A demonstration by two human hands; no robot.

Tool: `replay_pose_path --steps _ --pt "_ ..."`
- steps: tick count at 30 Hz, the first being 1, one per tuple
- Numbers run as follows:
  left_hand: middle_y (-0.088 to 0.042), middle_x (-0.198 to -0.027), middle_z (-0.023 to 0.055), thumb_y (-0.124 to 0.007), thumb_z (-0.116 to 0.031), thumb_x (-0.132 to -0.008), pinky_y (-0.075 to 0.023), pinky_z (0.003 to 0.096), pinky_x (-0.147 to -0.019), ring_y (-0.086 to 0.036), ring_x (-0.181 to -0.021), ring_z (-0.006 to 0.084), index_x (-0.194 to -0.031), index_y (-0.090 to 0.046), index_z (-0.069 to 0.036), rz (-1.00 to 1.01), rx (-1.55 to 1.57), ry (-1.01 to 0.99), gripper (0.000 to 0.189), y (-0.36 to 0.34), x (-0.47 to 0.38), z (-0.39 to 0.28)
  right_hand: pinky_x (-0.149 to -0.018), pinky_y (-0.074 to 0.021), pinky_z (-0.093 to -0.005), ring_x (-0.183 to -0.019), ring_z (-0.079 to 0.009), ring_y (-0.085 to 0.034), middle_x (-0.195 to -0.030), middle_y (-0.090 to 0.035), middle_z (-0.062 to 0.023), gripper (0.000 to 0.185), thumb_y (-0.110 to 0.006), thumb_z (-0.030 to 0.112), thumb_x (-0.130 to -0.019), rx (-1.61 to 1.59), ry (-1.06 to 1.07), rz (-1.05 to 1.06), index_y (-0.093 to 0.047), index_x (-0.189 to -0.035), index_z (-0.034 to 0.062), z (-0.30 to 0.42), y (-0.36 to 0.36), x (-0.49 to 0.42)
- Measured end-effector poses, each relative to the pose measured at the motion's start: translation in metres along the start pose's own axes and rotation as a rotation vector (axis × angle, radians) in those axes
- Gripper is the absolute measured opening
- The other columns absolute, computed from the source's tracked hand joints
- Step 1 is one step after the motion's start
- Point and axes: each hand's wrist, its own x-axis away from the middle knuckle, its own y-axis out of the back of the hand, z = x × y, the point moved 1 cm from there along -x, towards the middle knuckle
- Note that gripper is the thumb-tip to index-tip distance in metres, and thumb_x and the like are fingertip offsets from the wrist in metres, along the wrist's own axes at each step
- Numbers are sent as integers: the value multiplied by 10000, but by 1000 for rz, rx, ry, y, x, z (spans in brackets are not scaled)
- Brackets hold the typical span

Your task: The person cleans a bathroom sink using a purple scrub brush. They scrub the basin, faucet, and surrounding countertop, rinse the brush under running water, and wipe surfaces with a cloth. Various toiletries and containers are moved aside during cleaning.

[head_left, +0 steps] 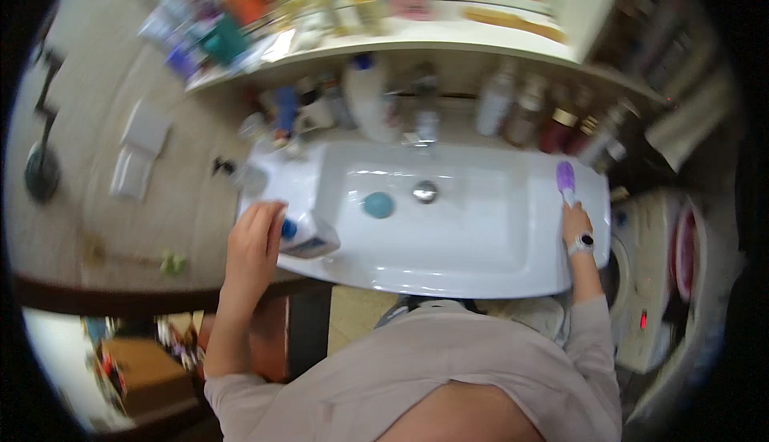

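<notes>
My right hand (577, 226), with a white watch on the wrist, holds the pale handle of a purple-headed brush (565, 176) over the right rim of the white washbasin (420, 286). At the basin's left rim, my left hand (255, 240) has its fingers close together and bent beside the blue cap of a white plastic container (313, 242). The container looks tilted; whether the fingers grip it is hard to tell. A round teal object (378, 204) lies in the basin, left of the metal drain stopper (425, 192).
Bottles (495, 105) and other toiletries line the back around the faucet (426, 126), below a crowded white shelf (456, 42). A clear pump bottle (249, 179) stands at the back left. A washing machine (646, 273) is at right. The view is blurred.
</notes>
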Motion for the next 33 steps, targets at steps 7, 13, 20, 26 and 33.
replay_pose_path --steps 7,13,20,26,33 --pt "-579 -805 131 -561 -80 -856 -436 311 -600 -536 -641 211 -965 -585 18 -267 -91 208 149 33 13 133 -691 -488 -493 -798 -423 -604 -826 -620 -255 419 -380 367 -937 163 96 35 -502 -1014 -26 43 -13 54" --pt "-612 -814 136 -586 -105 -844 -461 291 -621 -573 -657 201 -986 -619 1 -303 -108 306 180 10 15 219 -699 -469 -507 -808 -447 -590 -830 -611 -272 411 -378 354 -941 183 86 47 -499 -992 -36 19 -10 65" --pt "-610 -998 146 -578 -132 -859 -473 319 -718 -595 -820 230 -1087 -583 -30 -212 -26 349 249 0 20 279 -705 -468 -499 -855 -434 -586 -875 -602 -293 372 -372 289 -946 56 -95 3 -511 -1027 -46 -74 -15 67" --pt "-549 -1109 180 -604 -191 -833 -439 411 -846 -530 -1005 358 -1153 -539 -48 -287 -552 147 357 18 -21 179 -779 -475 -459 -870 -385 -582 -953 -604 -231 311 -339 194 -928 351 218 -103 -569 -1007 -1 -42 -48 13" --pt "-607 -936 67 -704 33 -597 -448 339 -714 -552 -859 249 -712 -609 -43 -76 157 -534 167 -93 -90 -21 -662 -500 -467 -751 -363 -627 -807 -635 -205 390 -408 366 -927 -16 44 50 -511 -965 -8 34 -16 66"
